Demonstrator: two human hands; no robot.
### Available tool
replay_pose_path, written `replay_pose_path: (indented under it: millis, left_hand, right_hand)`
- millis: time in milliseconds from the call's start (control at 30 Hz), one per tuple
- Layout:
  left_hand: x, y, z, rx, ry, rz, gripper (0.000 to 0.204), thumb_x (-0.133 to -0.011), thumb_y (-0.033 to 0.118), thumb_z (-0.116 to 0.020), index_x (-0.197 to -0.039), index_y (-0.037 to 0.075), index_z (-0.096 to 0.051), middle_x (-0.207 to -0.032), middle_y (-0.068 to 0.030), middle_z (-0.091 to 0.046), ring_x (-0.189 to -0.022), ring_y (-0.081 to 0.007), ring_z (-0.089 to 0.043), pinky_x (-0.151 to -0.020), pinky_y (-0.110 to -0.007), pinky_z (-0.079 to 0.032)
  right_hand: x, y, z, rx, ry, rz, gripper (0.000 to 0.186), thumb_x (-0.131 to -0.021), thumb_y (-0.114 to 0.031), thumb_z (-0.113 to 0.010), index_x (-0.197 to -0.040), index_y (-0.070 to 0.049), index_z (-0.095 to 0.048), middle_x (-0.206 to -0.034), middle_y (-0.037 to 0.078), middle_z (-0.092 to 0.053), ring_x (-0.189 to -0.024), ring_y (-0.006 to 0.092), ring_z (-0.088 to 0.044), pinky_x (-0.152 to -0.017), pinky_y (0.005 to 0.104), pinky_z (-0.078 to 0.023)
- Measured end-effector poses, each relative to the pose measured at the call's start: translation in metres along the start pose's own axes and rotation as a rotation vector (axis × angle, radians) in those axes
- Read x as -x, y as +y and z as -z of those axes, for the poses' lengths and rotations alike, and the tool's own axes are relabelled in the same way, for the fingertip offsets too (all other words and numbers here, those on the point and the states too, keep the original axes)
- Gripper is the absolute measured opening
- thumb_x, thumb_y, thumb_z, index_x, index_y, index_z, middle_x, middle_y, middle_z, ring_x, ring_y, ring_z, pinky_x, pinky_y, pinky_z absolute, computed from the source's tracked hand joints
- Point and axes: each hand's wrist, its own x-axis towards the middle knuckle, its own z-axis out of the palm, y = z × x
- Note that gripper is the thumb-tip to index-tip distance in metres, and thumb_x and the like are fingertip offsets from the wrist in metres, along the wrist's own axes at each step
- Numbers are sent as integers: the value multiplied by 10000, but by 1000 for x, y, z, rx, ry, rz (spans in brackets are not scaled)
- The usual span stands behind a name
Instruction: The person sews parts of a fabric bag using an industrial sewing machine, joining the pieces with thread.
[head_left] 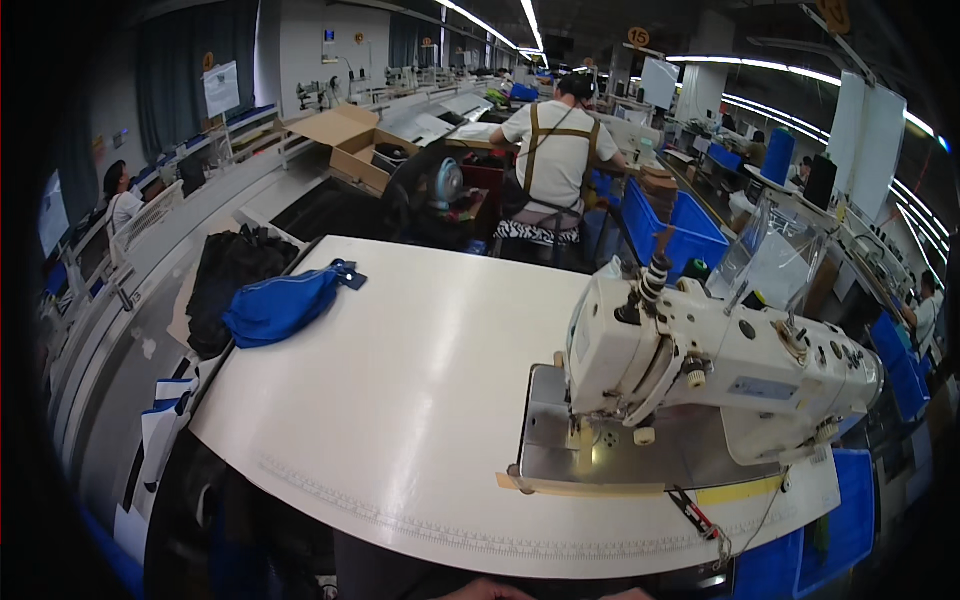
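Only slivers of my hands show at the bottom edge, below the front of the white sewing table (400,330). My left hand (487,590) is near the middle and my right hand (628,595) a little to its right. Their fingers, and anything in them, are cut off by the frame. A white industrial sewing machine (740,370) stands on the table's right side over a metal bed plate. Red and black thread snips (693,513) lie near the front edge, beside a loose cord. At the far left corner rests a blue zipped pouch (285,308).
Dark fabric (235,280) hangs over the table's left edge. Blue bins (680,225) stand behind the machine, and another blue bin (840,510) is at front right. An open cardboard box (350,145) sits beyond the table. A co-worker (560,150) sits ahead, back turned.
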Motion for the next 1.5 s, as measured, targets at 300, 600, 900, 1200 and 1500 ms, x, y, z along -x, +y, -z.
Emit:
replay_pose_path:
  millis: [300, 600, 900, 1200, 1500]
  left_hand:
    - [16, 26, -3, -309, 118, -173, 272, -894, 303, -711, -1024, 65, -735, -889, -100, -723, -800, -161, -665, -731, -307, -522]
    - [16, 12, -2, -403, 121, -340, 211, -909, 238, -685, -994, 51, -733, -906, -130, -703, -802, -240, -680, -701, -344, -525]
    - [19, 11, 1, -429, -18, -390, 193, -916, 195, -672, -1022, 39, -713, -911, -133, -681, -782, -240, -662, -690, -355, -514]
    - [17, 15, -5, -427, -29, -341, 219, -902, 224, -707, -1035, 50, -714, -920, -115, -696, -816, -190, -660, -718, -322, -518]
    - [10, 11, -14, -339, 337, -350, 192, -929, 205, -677, -1040, 58, -726, -876, -91, -725, -719, -128, -632, -638, -293, -502]
  right_hand:
    - [61, 17, -102, -474, -59, -519, 201, -929, -134, -656, -1095, -23, -671, -931, 130, -647, -724, 195, -666, -668, 313, -540]
    - [50, 10, -88, -573, -252, -795, 210, -963, -162, -617, -1104, -23, -687, -859, 88, -704, -762, 126, -680, -679, 254, -537]
    - [63, 8, -91, -958, -205, -929, 279, -955, -217, -642, -1129, -3, -681, -945, 90, -718, -835, 110, -666, -736, 251, -536]
    - [85, 21, -97, -975, -184, -837, 282, -941, -178, -657, -1175, -21, -669, -998, 63, -714, -878, 119, -655, -769, 258, -533]
    - [69, 6, -31, -1249, 59, -964, 250, -938, -49, -631, -1179, 16, -614, -1018, 104, -701, -861, 152, -670, -745, 253, -548]
